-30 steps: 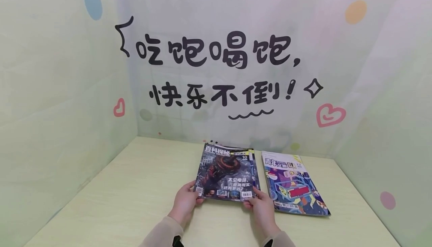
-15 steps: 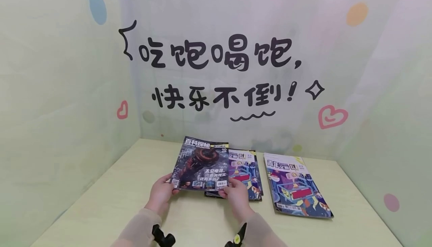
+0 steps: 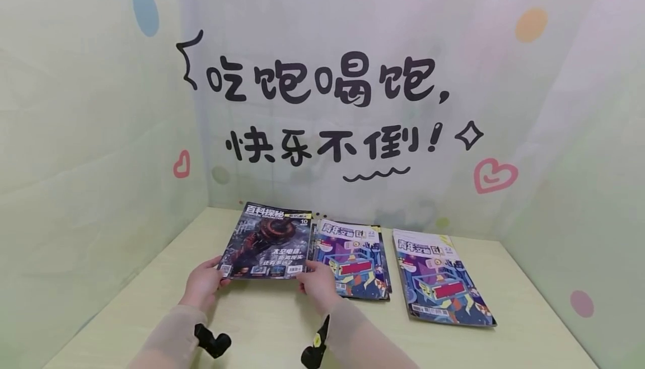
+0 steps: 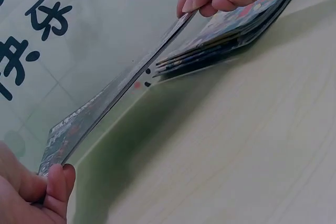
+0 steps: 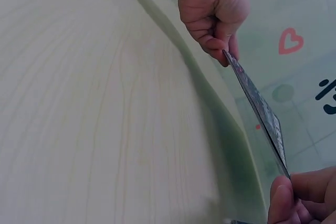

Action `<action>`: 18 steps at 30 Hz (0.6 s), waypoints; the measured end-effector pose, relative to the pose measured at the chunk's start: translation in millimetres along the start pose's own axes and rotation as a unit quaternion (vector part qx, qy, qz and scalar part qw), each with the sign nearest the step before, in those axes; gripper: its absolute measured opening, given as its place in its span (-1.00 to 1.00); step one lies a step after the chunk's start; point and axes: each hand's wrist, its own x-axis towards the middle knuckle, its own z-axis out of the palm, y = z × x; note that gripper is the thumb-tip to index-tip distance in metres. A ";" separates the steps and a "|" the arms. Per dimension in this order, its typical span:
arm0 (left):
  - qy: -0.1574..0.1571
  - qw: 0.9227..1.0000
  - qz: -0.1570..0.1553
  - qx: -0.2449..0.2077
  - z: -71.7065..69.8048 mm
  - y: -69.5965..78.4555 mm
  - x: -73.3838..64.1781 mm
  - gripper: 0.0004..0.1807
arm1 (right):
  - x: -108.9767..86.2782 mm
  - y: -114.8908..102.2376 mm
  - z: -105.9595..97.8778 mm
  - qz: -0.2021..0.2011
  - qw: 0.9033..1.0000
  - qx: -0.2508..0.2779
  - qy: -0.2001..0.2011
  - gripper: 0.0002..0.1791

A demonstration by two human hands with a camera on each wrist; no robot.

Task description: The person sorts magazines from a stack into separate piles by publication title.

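A dark magazine (image 3: 269,243) with a red mechanical shape on its cover is held up off the table by both hands. My left hand (image 3: 202,286) pinches its near left corner, thumb on top. At the near right corner my right hand (image 3: 318,282) pinches it the same way. In the left wrist view the magazine (image 4: 118,90) hangs above the tabletop, its shadow below. Just right of it lies a stack of magazines (image 3: 353,260), a purple one on top. The held magazine slightly overlaps that stack's left edge in the head view.
Another stack of purple magazines (image 3: 443,279) lies farther right, turned slightly. The pale wooden table (image 3: 267,330) is bordered by printed fabric walls (image 3: 101,134) at the back and both sides. Black straps with mounts (image 3: 213,341) sit at the wrists.
Both hands have carried the dark magazine leftward, off the middle stack, whose purple top magazine is now uncovered. The right stack stays in place. The head view shifted slightly at first.
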 end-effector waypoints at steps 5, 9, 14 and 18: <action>-0.005 1.000 -0.001 0.020 -8.5 -2.6 4.4 -0.35 | 0.6 1.6 11.8 0.010 1.000 -0.012 -0.011 -0.58; -0.008 1.000 -0.007 0.024 -11.1 -5.8 5.8 -0.35 | -0.1 3.3 16.5 0.014 1.000 -0.014 -0.005 -0.75; 0.010 1.000 -0.014 -0.002 -12.3 -10.2 6.5 -0.42 | 1.2 4.2 21.7 0.046 0.997 0.051 0.020 -0.55; 0.046 0.997 -0.016 -0.053 -12.2 -13.8 7.0 -0.47 | 4.3 5.5 24.4 0.073 0.990 0.117 0.011 -0.51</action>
